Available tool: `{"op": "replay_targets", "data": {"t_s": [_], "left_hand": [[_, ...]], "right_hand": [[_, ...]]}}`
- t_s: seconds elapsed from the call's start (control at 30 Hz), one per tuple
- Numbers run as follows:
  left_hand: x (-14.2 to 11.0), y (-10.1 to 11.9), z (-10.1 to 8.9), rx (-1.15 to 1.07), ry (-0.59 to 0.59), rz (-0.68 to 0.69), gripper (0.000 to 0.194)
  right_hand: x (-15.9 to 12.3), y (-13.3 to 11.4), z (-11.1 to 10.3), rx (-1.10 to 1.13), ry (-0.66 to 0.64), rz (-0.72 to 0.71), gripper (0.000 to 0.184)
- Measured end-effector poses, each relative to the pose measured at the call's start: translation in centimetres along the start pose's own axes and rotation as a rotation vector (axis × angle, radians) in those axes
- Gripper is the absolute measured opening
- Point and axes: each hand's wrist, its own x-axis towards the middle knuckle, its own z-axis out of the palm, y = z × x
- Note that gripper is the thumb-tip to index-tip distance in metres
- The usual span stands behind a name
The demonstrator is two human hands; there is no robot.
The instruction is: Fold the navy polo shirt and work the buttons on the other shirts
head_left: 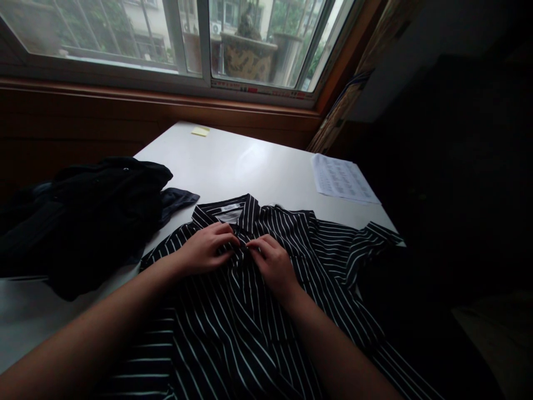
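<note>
A black shirt with white stripes [225, 316] lies spread on the white table, its collar toward the window and its short sleeve out to the right. Just below the collar, my left hand [210, 247] pinches the front edge of the shirt. My right hand [272, 264] pinches the same front opening from the other side, fingertips close to the left ones. Whatever small part sits between the fingertips is too dark to make out. A pale label shows inside the collar.
Dark clothes [95, 211] lie heaped at the left of the white table [250, 161]. Printed sheets [343, 179] rest near its right edge, and a yellow sticky note [200, 131] near the far edge. A window [208, 44] with potted plants outside stands beyond.
</note>
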Motion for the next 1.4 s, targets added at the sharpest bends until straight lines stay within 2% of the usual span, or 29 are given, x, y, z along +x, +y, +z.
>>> {"op": "replay_targets", "data": {"t_s": [0.13,0.37,0.67,1.0,1.4], "left_hand": [[-0.1,-1.0,0.7,0.174,0.001,0.084,0.032],[0.3,-0.4,1.4,0.302,0.048,0.186,0.017],[0.0,-0.7,1.3,0.116,0.169,0.16,0.013],[0.0,-0.7,0.8,0.001,0.219,0.155,0.012],[-0.1,-0.6,0.6,-0.03,0.214,0.137,0.012]], "right_hand": [[0.0,0.0,0.1,-0.007,0.006,-0.002,0.015],[-0.1,0.3,0.3,-0.016,0.031,-0.017,0.014],[0.1,-0.2,0.0,0.047,0.087,-0.01,0.013],[0.2,-0.1,-0.4,0.06,0.143,0.01,0.014],[0.2,-0.3,-0.5,0.063,0.152,0.023,0.013]]}}
